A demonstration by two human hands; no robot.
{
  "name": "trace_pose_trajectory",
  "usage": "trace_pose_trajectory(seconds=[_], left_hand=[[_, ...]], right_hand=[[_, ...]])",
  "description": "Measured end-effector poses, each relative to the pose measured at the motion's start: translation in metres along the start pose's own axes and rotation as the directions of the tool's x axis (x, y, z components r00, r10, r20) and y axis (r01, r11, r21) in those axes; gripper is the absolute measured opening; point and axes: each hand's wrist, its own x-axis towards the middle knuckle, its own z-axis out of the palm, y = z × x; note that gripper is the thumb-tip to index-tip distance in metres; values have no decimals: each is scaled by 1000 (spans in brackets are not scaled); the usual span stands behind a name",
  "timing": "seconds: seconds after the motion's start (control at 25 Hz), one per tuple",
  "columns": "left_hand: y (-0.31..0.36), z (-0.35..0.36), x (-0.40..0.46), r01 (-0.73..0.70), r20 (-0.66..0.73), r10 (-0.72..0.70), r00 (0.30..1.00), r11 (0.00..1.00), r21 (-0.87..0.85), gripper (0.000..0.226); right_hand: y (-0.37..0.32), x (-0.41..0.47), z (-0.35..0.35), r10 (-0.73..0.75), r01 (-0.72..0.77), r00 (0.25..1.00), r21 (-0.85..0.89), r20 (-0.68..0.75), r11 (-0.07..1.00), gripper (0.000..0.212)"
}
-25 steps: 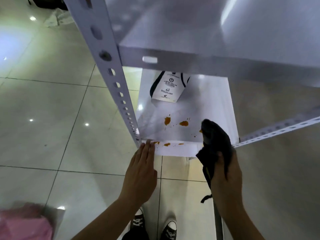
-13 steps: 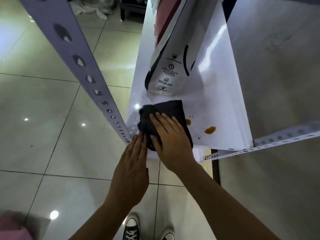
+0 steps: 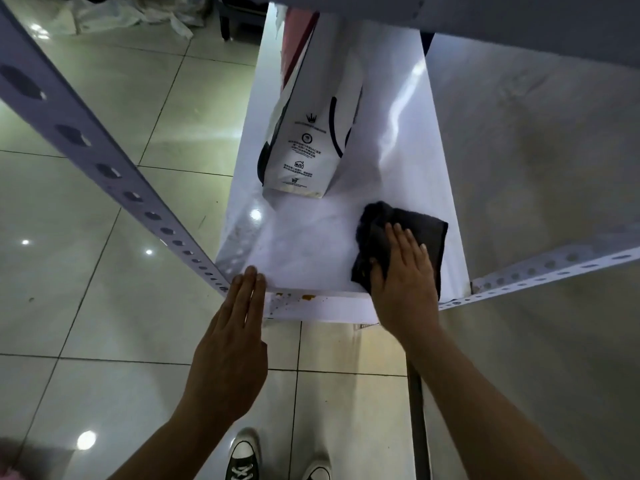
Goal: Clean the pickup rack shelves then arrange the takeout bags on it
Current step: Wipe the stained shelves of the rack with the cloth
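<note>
- Two hands at the low white shelf [image 3: 304, 244] of the metal rack; surface glossy, wiped area looks clean, light glare near the left edge.
- Right hand [image 3: 403, 282] flat on a dark cloth [image 3: 415, 230], fingers straight and slightly spread, pressing it to the shelf near the front right corner.
- Left hand [image 3: 230, 344] open, fingers together, tips touching the shelf's front left corner beside the perforated post [image 3: 104, 168].
- Orange stains [image 3: 306, 297] on the shelf's front lip, between the hands.
- White takeout bag [image 3: 304, 147] upright further back on the same shelf, apart from the cloth.
- Glossy tiled floor [image 3: 104, 306] with ceiling-light reflections; black sneakers [image 3: 244, 455] below; crumpled plastic sheeting [image 3: 131, 13] far back.
</note>
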Motion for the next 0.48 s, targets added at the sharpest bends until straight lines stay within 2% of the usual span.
trace_pose_trajectory(seconds=[0.12, 0.2, 0.36, 0.48], left_hand=[[3, 3, 1, 10, -12, -10, 1000, 1000, -2, 92], [4, 5, 1, 15, -9, -15, 1000, 1000, -21, 92], [4, 4, -2, 15, -4, -15, 1000, 999, -46, 91], [3, 3, -1, 14, -12, -15, 1000, 999, -50, 91]], right_hand=[[12, 49, -8, 43, -38, 995, -58, 91, 998, 68], [13, 56, -11, 59, -54, 994, -52, 95, 997, 69], [-6, -28, 3, 47, -47, 999, 16, -6, 999, 69], [0, -24, 3, -34, 36, 999, -41, 37, 999, 70]])
